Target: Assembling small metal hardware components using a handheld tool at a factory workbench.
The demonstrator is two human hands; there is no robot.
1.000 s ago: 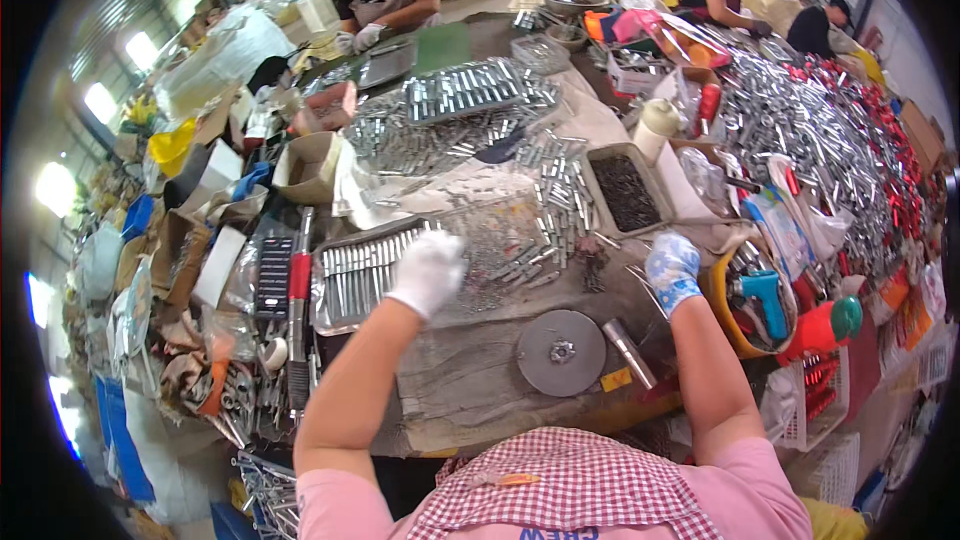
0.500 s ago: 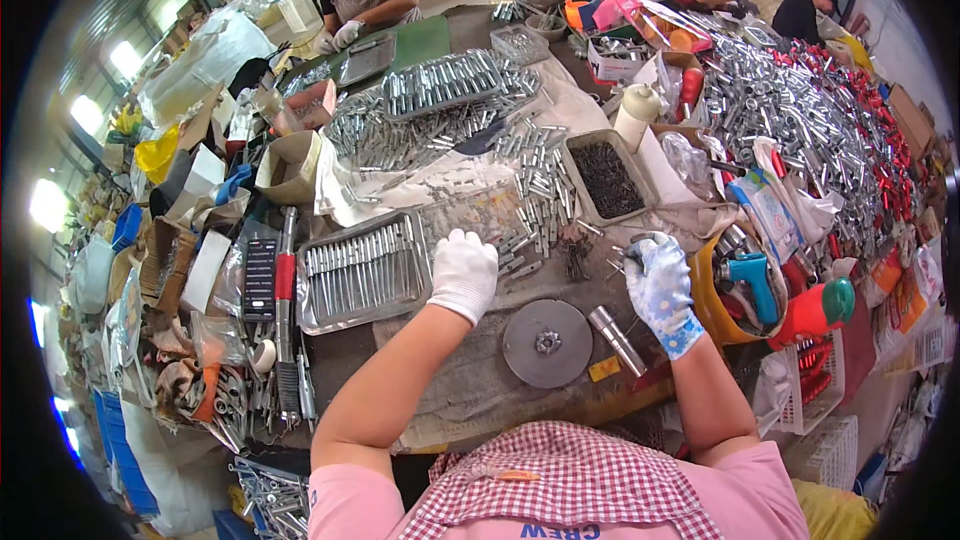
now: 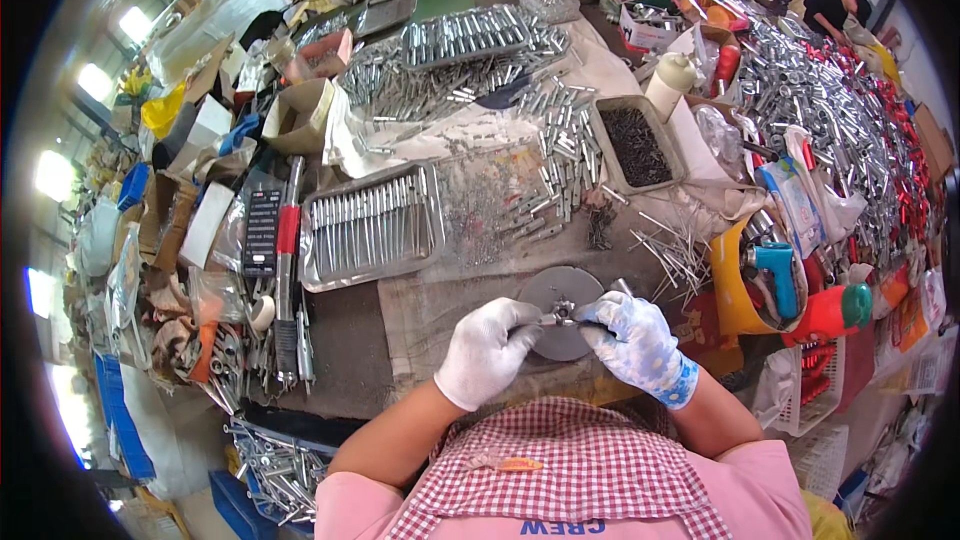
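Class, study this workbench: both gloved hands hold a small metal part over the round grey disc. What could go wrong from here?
1. The small metal part, pinched between the left hand and right hand, might slip and vanish among the loose pins nearby.
2. The gloves may dull the grip on so small a piece.
3. An elbow could knock the crowded tray of metal rods.

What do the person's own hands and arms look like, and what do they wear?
The left hand wears a plain white knitted glove. The right hand wears a white glove with pale blue spots and a blue cuff. Both forearms are bare. Short pink sleeves cover the upper arms, beside a red-and-white checked apron.
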